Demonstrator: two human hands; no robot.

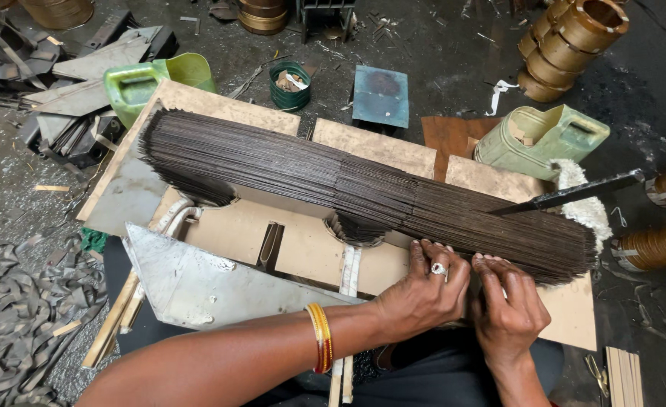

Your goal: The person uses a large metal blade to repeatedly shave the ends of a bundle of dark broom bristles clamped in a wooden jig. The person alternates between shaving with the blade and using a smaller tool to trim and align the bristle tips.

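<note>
While both hands press on its near edge, a long stack of thin dark metal strips (363,188) lies across pale boards (303,249).

Stretching from upper left to lower right, the stack passes just beyond the fingertips, so the hands meet it near its right end. The left hand (423,290), with a ring and orange bangles (320,348) on the wrist, has its fingers curled together onto the strip edges; the right hand (508,305) sits just beside it, fingers bunched and pinching at the same edge. A dark flat bar (570,194) rests tilted on the stack's far right end. Behind it lie two green plastic cans (540,136), and brass-coloured rings (570,45) are stacked at upper right.
</note>
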